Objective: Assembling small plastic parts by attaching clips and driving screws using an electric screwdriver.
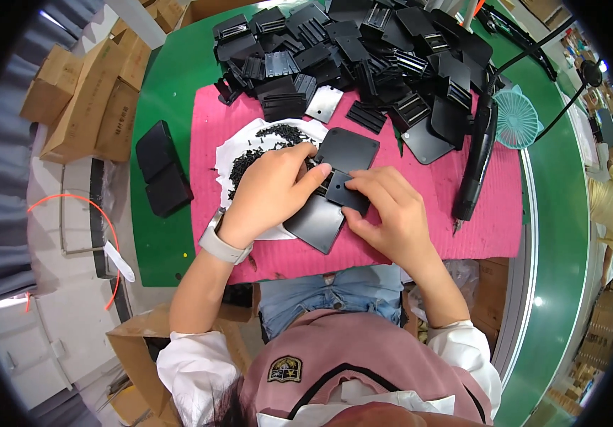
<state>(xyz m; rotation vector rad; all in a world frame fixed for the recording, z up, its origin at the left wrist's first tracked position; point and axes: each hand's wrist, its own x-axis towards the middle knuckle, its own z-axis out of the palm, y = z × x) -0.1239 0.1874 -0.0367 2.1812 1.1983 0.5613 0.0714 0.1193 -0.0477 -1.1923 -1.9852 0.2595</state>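
On a pink mat lies a black hinged part made of two flat plates with a small black block across their middle. My right hand grips this block between thumb and fingers at its right side. My left hand, with a pale watch band at the wrist, has thumb and index finger brought close together at the block's left end. Whatever is between them is too small to make out. Black screws lie heaped on a white cloth beside and partly behind my left hand.
A large pile of black plates and hinge parts covers the mat's far side. A black electric screwdriver lies at the right, near a teal round fan guard. Two black plates sit at the left on the green table.
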